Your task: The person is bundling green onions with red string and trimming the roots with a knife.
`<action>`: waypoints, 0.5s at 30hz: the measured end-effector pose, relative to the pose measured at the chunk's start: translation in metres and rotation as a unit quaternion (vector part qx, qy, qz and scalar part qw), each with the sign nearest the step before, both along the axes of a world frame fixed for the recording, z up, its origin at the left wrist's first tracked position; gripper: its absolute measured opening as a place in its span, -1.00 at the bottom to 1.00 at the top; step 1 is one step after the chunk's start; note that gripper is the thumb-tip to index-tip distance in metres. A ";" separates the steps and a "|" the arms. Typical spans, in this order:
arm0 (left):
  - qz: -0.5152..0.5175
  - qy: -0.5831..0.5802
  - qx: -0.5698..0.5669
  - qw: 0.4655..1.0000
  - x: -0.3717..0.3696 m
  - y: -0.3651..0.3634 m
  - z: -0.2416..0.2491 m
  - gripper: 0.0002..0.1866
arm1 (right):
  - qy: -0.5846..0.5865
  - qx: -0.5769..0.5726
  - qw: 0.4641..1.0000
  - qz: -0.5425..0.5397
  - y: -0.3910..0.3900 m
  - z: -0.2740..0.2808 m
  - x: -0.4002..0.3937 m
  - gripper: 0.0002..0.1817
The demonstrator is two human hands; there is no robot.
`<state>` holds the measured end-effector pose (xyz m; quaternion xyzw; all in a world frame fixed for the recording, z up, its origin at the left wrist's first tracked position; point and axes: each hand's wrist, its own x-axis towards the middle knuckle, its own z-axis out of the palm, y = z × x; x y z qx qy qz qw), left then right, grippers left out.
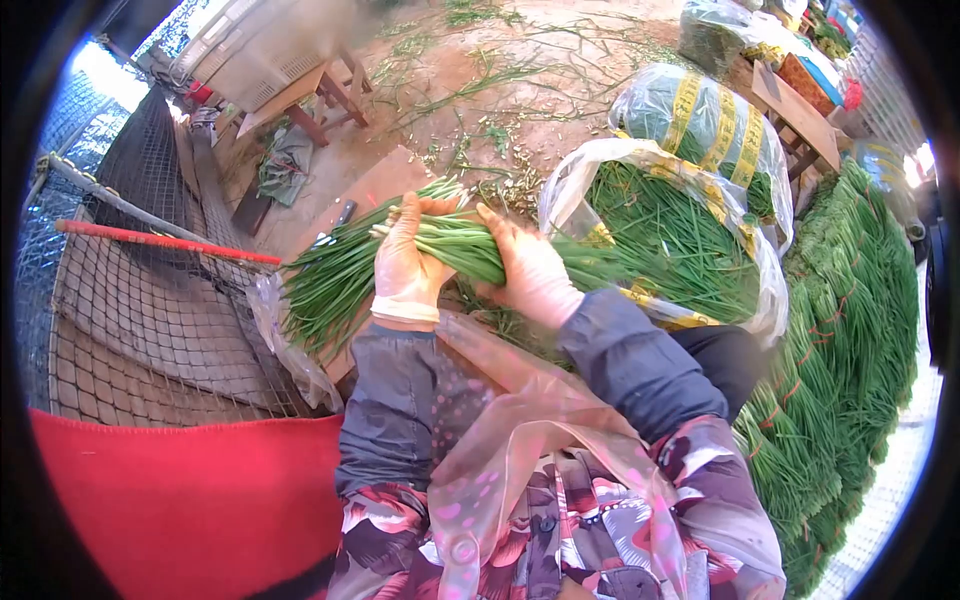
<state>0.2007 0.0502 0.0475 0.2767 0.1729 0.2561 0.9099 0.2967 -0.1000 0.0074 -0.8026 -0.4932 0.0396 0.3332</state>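
My left hand (pixel 408 262), in a pale glove, is wrapped round a bunch of long green stalks (pixel 460 243) near its pale ends. The fingers of my right hand (pixel 527 262), also gloved, close round the same bunch further right. The bunch lies nearly level, its leafy part trailing right toward an open plastic bag (pixel 590 160) full of green stalks. Below and left of my left hand, more loose stalks (pixel 335 275) lie on a board (pixel 375 180), beside a small dark-handled object (pixel 347 212).
Tied green bundles (pixel 840 350) are piled high at the right. Netting (pixel 150 330) and a red pole (pixel 170 243) stand at the left, above a red cloth (pixel 190 490). Wooden stools (pixel 330 110) and scattered stalks on the ground (pixel 480 60) lie beyond.
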 end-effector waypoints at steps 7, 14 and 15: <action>-0.046 0.066 0.141 0.987 -0.025 0.025 -0.012 -0.33 | 0.701 0.006 0.684 0.202 -0.043 0.018 0.025 -0.32; -0.250 -0.079 0.177 0.949 0.006 -0.016 -0.017 -0.07 | 0.812 0.011 0.522 0.260 -0.044 -0.001 0.004 -0.27; -0.252 -0.069 0.187 0.947 0.008 -0.027 -0.007 -0.07 | 0.820 0.009 0.504 0.270 -0.044 -0.006 -0.001 -0.27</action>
